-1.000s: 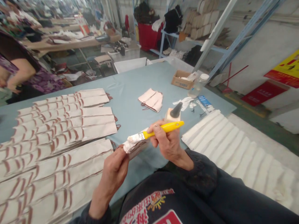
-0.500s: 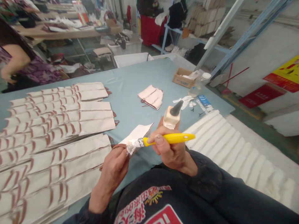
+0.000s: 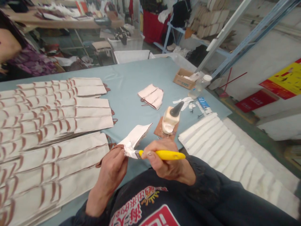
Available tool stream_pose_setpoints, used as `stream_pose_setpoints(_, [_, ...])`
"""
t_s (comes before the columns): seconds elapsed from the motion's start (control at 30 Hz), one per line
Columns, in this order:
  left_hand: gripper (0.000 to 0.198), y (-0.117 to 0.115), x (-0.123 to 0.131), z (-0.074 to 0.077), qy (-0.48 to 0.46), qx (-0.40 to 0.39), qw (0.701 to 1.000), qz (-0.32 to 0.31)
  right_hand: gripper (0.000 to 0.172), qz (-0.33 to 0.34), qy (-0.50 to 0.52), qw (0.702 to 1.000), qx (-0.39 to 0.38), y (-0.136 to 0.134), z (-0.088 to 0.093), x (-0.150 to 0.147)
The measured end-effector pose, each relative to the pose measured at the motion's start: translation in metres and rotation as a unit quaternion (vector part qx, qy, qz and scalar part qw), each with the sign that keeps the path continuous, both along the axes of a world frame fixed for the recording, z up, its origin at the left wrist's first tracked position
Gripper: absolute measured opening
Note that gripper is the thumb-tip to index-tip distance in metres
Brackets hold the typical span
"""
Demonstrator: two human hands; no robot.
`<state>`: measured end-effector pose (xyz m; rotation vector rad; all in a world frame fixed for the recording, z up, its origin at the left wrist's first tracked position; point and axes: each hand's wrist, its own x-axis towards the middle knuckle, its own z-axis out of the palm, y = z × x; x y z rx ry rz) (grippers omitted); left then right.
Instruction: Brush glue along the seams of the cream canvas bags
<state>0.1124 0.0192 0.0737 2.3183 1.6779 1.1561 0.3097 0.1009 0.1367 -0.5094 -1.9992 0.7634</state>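
My right hand [image 3: 166, 161] grips a brush by its yellow handle [image 3: 170, 155]. The brush's white-coated bristles [image 3: 130, 150] press on the near edge of a pale piece with a brown edge [image 3: 137, 135]. My left hand [image 3: 113, 166] pinches that piece at its brown end, fingers closed; its fingertips are partly hidden. Just beyond my right hand, a cream bottle with a dark cone tip [image 3: 171, 117] stands on a brown square [image 3: 159, 128]. A small stack of pale pieces with a brown cord [image 3: 151, 95] lies farther back.
Rows of overlapping pale, brown-edged pieces [image 3: 82, 149] cover the table's left. Overlapping white padding strips [image 3: 225, 157] lie at right. A cardboard box [image 3: 183, 78], a clear jar [image 3: 199, 86] and white scraps [image 3: 185, 102] are at the back right. Another person's arm [image 3: 9, 45] shows at far left.
My right hand has come down and toward me with the brush, uncovering more of the bottle and the brown square. The bristles have shifted slightly along the held piece.
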Motion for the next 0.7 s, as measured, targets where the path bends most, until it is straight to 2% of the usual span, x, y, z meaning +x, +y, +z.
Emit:
stream_pose_setpoints(0.07, [0.026,0.001,0.0,-0.001,0.002,0.0,1.0,0.004,0.024,-0.01,0.015,0.999,-0.043,-0.003,0.001,0.0])
stream_pose_setpoints(0.13, [0.027,0.001,0.0,-0.002,0.008,0.001,1.0,0.011,0.026,-0.028,0.053,0.989,-0.134,-0.002,-0.002,-0.002])
stream_pose_setpoints(0.23, [0.027,0.002,0.001,-0.001,0.024,0.014,1.0,0.012,0.036,-0.034,0.092,0.958,-0.271,0.009,-0.017,-0.009])
stream_pose_setpoints(0.3, [0.027,0.002,0.0,-0.001,0.037,0.031,0.999,0.014,0.042,-0.039,0.085,0.942,-0.322,0.02,-0.027,-0.011])
stream_pose_setpoints(0.37, [0.027,0.0,0.0,-0.003,0.046,0.041,0.998,0.019,0.045,-0.06,0.084,0.938,-0.332,0.03,-0.033,-0.01])
stream_pose_setpoints(0.43, [0.027,-0.002,-0.002,-0.006,0.054,0.043,0.997,0.025,0.047,-0.075,0.086,0.937,-0.331,0.035,-0.03,-0.006])
stream_pose_setpoints(0.6, [0.03,-0.004,-0.002,-0.011,0.058,0.036,0.997,0.038,0.048,-0.032,0.093,0.92,-0.38,0.031,-0.013,-0.008])
stream_pose_setpoints(0.7, [0.03,-0.003,-0.001,-0.013,0.055,0.041,0.997,0.035,0.05,-0.03,0.066,0.918,-0.391,0.033,-0.018,-0.014])
